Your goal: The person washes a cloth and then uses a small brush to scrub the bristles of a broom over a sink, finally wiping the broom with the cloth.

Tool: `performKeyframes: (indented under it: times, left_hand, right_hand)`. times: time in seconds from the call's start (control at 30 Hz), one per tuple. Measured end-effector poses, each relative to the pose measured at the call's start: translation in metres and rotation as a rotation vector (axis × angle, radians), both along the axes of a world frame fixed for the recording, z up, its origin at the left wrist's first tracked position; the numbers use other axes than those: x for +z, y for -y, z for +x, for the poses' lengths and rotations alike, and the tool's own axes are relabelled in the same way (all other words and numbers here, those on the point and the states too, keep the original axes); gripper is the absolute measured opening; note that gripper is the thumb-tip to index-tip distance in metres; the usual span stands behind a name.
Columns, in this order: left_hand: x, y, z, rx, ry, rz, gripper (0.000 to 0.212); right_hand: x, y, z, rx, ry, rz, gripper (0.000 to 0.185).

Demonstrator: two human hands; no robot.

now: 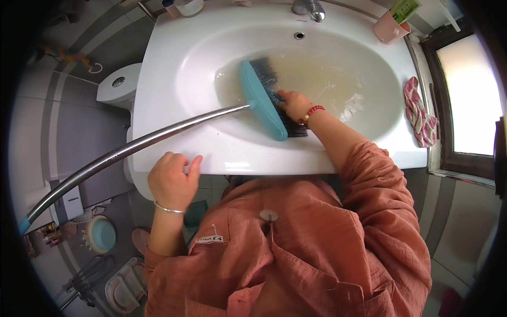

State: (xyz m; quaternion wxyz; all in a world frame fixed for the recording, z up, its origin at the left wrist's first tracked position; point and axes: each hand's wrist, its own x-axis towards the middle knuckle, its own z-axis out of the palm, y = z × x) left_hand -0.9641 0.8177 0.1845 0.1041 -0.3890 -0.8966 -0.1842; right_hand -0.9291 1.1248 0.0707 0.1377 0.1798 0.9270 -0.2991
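Observation:
A broom head [261, 101] of blue plastic with dark bristles lies in a white washbasin [166, 79] that holds cloudy water. Its metal handle [158, 144] slants over the basin's left edge to the lower left. My right hand [296, 105], with a red bead bracelet at the wrist, is closed on a small blue item [276, 95] against the bristles; the item is mostly hidden, and I cannot tell its kind. Below the handle, my left hand [174, 178] hovers near the basin's front edge with its thumb apart, holding nothing. A silver bangle circles that wrist.
A chrome faucet [313, 11] stands behind the basin. A pink cup [391, 29] is at the back right corner, a checked cloth [420, 113] on the right edge beside the window. A toilet [121, 85] stands left; a small basin [102, 234] is lower left.

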Motion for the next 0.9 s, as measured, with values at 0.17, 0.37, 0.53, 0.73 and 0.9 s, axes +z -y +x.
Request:
performKeyframes:
  times: [0.17,0.37,0.53,0.73,0.9]
  left_hand:
    - [-0.033,0.024,-0.034,0.232,0.729,0.716,0.049]
    - [-0.043,-0.053,-0.050,-0.656,1.265,1.338,0.052]
    - [-0.032,-0.095,-0.046,-0.749,1.199,1.114,0.070]
    - [-0.020,-0.119,-0.024,-0.755,1.037,1.085,0.074]
    - [-0.025,-0.087,-0.033,-0.497,0.902,1.282,0.044]
  right_hand:
    - [0.012,0.006,-0.005,0.014,0.076,-0.060,0.034]
    - [0.002,0.003,-0.001,0.117,-0.030,0.093,0.030]
    - [0.032,-0.005,-0.002,0.053,0.301,-0.004,0.031]
    - [0.028,-0.031,-0.029,0.114,0.277,0.240,0.025]
    - [0.057,-0.010,-0.036,-0.169,-0.009,-0.259,0.034]
